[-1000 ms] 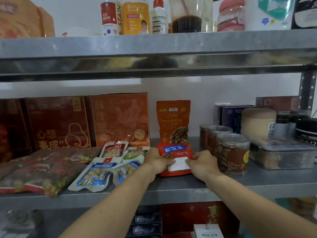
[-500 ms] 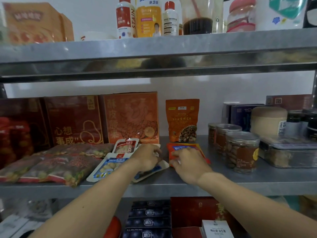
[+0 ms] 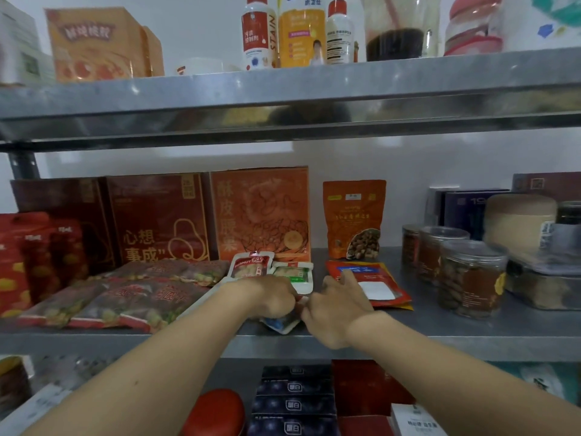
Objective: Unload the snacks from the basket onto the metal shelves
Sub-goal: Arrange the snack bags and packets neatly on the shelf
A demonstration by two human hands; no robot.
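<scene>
Both my hands are at the front of the middle metal shelf. My left hand and my right hand meet over a small white and blue snack pack, their fingers curled on it. Most of that pack is hidden under them. Just behind lie two more small packs, a red-topped one and a green one. A flat red pouch with a white label lies to the right of my right hand. An orange pouch stands behind it. No basket is in view.
Flat red nut bags lie at the left, with tall red and orange boxes behind them. Clear jars and tubs stand at the right. The upper shelf holds bottles and boxes. Below are dark boxes and a red rounded object.
My right hand has left the red pouch and moved left to meet my left hand on the small pack. The red pouch now lies flat on the shelf. The view shifted right.
</scene>
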